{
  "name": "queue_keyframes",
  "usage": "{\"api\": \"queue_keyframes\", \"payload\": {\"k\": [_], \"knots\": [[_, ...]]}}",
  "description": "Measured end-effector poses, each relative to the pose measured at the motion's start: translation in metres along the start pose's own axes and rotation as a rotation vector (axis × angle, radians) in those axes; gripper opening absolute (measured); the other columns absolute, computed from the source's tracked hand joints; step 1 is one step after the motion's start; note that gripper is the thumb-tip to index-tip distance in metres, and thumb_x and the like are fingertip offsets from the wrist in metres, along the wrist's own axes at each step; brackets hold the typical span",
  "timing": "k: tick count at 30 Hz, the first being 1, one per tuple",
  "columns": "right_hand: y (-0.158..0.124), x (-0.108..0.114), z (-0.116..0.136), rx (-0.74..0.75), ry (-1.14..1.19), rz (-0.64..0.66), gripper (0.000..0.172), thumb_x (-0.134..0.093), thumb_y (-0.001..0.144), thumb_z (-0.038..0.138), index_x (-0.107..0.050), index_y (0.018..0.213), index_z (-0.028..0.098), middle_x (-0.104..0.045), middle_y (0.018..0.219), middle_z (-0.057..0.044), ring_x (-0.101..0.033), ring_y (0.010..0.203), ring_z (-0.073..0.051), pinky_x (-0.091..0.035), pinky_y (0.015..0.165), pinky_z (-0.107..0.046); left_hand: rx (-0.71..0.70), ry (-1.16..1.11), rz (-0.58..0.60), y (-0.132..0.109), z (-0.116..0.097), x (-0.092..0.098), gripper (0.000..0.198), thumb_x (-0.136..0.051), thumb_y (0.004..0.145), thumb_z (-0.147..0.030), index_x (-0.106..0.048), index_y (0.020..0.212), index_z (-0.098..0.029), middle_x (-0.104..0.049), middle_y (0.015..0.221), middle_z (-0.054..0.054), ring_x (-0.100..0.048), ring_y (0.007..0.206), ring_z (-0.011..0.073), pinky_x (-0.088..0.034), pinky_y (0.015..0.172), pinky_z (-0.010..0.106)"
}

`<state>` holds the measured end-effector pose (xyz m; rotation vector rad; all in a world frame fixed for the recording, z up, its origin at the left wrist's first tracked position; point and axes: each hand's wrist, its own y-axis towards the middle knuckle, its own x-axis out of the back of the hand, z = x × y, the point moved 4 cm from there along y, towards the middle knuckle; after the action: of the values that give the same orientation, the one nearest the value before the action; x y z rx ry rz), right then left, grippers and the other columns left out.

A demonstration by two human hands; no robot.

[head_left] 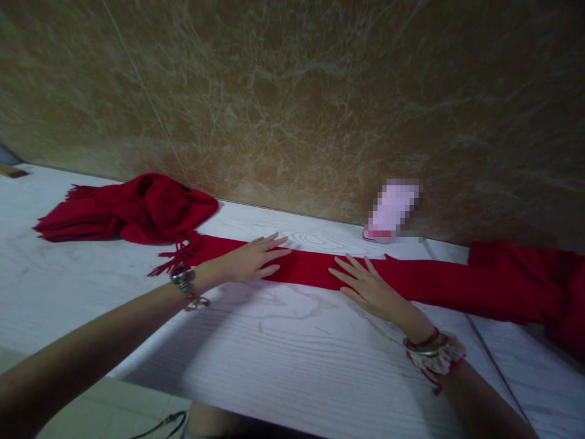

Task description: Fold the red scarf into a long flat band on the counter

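A long red scarf (313,268) lies in a narrow flat strip across the white table, its fringe at the left end. My left hand (251,259) rests on the strip near that fringed end, fingers spread and pointing right. Farther right, my right hand (365,286) lies on the same scarf with its fingers stretched out to the left. Bare red cloth shows between the two hands. Toward the right edge of the view the scarf runs into a bunched heap of red cloth (512,262); where one ends and the other begins I cannot tell.
Another red scarf (137,210), loosely folded with fringe, lies at the back left of the white wood-grain table (283,347). A pixelated pink upright thing (393,207) leans by the brown marbled wall (274,110). A seam crosses the table at right.
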<state>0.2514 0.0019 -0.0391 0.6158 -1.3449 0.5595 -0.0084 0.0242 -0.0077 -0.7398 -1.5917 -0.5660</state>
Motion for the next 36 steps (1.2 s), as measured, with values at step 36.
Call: {"api": "queue_keyframes", "payload": {"k": [36], "knots": [[0.007, 0.018, 0.048, -0.031, -0.307, 0.002, 0.026, -0.049, 0.083, 0.012, -0.060, 0.107, 0.012, -0.064, 0.103, -0.013, -0.058, 0.090, -0.022, -0.051, 0.076, -0.034, 0.009, -0.184, 0.132, 0.107, -0.018, 0.005, 0.018, -0.055, 0.078, -0.021, -0.062, 0.093, -0.012, -0.063, 0.091, 0.007, -0.056, 0.082, 0.0166, -0.042, 0.074, 0.024]]}}
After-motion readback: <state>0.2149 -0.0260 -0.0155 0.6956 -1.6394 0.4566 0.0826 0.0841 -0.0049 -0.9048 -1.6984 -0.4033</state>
